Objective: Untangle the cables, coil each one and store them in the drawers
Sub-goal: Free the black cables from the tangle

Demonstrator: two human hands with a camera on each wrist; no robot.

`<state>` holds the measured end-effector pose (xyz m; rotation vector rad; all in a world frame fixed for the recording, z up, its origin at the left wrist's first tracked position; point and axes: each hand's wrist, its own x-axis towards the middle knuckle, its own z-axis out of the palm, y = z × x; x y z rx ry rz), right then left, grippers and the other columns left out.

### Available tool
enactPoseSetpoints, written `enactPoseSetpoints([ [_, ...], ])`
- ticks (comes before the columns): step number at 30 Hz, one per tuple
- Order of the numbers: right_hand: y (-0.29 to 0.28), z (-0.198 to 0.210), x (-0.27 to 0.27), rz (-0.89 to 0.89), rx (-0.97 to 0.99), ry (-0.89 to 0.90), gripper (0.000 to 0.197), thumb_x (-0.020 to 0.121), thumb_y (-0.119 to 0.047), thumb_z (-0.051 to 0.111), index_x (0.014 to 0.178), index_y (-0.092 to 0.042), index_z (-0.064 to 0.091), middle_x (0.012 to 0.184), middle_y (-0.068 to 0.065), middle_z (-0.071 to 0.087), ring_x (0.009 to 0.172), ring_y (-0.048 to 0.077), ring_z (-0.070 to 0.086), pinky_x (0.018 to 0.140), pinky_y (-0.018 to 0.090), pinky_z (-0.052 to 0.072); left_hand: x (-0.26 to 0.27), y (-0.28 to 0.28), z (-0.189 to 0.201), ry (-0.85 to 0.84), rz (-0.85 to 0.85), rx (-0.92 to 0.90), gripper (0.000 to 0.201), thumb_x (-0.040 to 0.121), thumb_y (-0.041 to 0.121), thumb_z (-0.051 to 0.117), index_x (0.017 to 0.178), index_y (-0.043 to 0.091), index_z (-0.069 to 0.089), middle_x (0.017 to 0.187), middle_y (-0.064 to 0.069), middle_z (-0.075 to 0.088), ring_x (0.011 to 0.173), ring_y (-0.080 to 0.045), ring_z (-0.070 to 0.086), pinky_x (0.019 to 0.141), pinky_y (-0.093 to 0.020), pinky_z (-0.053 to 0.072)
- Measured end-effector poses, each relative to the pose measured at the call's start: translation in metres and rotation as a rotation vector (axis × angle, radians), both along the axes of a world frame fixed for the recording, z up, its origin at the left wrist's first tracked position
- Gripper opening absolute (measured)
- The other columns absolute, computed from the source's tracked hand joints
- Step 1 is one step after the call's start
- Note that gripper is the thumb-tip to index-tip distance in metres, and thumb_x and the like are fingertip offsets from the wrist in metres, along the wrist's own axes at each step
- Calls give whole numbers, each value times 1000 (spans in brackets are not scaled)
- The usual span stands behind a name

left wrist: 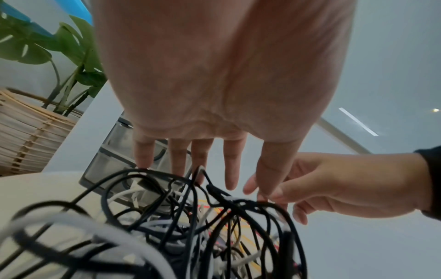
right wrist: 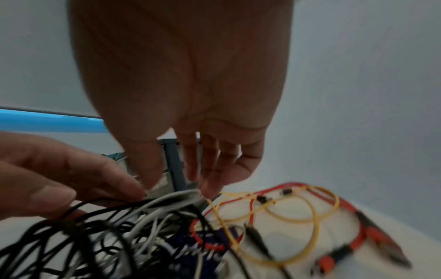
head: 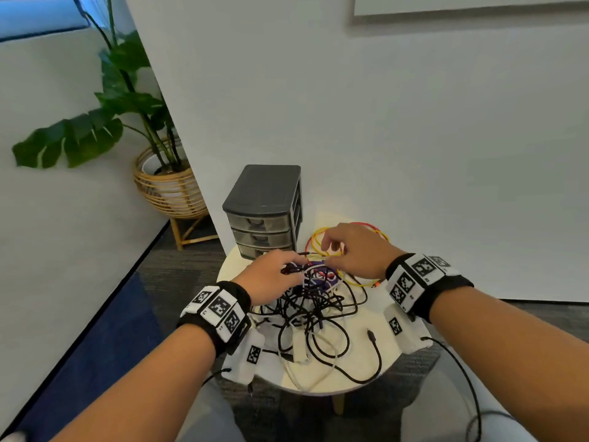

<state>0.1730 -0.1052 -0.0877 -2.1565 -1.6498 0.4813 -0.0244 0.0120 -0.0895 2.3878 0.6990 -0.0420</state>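
Clearly I'm at the very start: the tangle of cables (head: 314, 301) sits mid-table (head: 387, 352), nothing coiled, and all three fronts of the drawers (head: 262, 232) at eleven o'clock look closed. My left hand (head: 271, 275) rests on the pile with fingers straight and spread, gripping nothing. My right hand (head: 353, 250), at one o'clock, reaches into the cables by the yellow loops (head: 322, 239) with fingers bent; whether it pinches anything, I cannot tell.

Both bare forearms reached in from the lower corners of the head view, each wrist wrapped in a black band with black-and-white marker tiles. The left grip (head: 271, 271) lay palm-down at frame centre, fingers straight. The right grip (head: 352, 250), just right of it, had its fingers bent downward, fingertips (right wrist: 207, 186) gathered.
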Motion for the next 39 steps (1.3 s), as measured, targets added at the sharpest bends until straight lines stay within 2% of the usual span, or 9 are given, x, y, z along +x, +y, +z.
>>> enactPoseSetpoints([
  [3, -3, -9, -11, -74, -129, -18, 27, 92, -42, 69, 113, -25, 63, 99, -7, 61, 89, 15, 58, 78, 31, 46, -2, -6, -10, 61, 7, 43, 44, 96, 43, 64, 138, 37, 56, 141, 4, 53, 130, -17, 49, 111, -38, 40],
  [8, -2, -5, -22, -113, -41, -3, 15, 92, -19, 67, 78, -21, 70, 76, -7, 62, 76, 14, 60, 68, 26, 41, -1, -10, -23, 112, 63, 116, 45, 92, 54, 63, 134, 38, 57, 143, 5, 49, 133, -17, 46, 112, -50, 38],
  [14, -2, 27, -38, -146, 188, 235, 17, 102, -19, 53, 85, -19, 56, 82, -3, 59, 73, 11, 52, 66, 27, 39, -3, -7, -23, 145, 104, 127, 19, 90, 58, 64, 93, 40, 65, 122, 8, 52, 115, -17, 52, 104, -50, 43],
  [22, 3, 45, -61, -178, 334, 810, 25, 106, -17, 45, 85, -13, 57, 64, -3, 54, 67, 21, 56, 72, 33, 46, -9, 2, -10, 136, 129, 57, 17, 80, 50, 75, 69, 39, 68, 100, 15, 62, 101, -16, 59, 101, -53, 44],
  [25, 9, 62, -68, -189, 404, 1099, 23, 107, -15, 44, 89, -13, 57, 64, -3, 46, 59, 16, 48, 66, 32, 47, -10, 7, -6, 116, 146, 25, 14, 68, 59, 61, 66, 45, 64, 88, 13, 64, 92, -17, 61, 97, -53, 47],
  [28, 14, 83, -70, -207, 486, 1278, 21, 108, -12, 42, 91, -11, 55, 64, -2, 38, 53, 12, 41, 56, 26, 43, -11, 15, -7, -3, 212, 14, 35, 66, 63, 51, 57, 30, 55, 67, 10, 56, 75, -17, 57, 89, -53, 50],
  [32, 17, 95, -64, -254, 568, 1324, 20, 107, -11, 41, 92, -11, 54, 62, -3, 32, 51, 10, 29, 51, 23, 31, -16, 15, -2, -48, 168, 48, 33, 89, 35, 67, 61, 24, 53, 83, 2, 57, 92, -19, 54, 90, -45, 47],
  [37, 15, 94, -42, -396, 713, 1486, 20, 108, -16, 43, 90, -13, 53, 62, -3, 28, 49, 9, 25, 48, 22, 28, -18, 16, -9, 32, 161, 41, 16, 90, 43, 69, 81, 31, 68, 118, 2, 58, 115, -21, 53, 105, -48, 42],
  [39, 13, 91, -35, -449, 711, 1461, 20, 107, -19, 44, 91, -14, 54, 61, -4, 29, 49, 9, 25, 49, 23, 28, -18, 15, -10, -7, 147, 41, 11, 90, 38, 71, 89, 27, 73, 118, 6, 58, 120, -20, 51, 107, -47, 40],
])
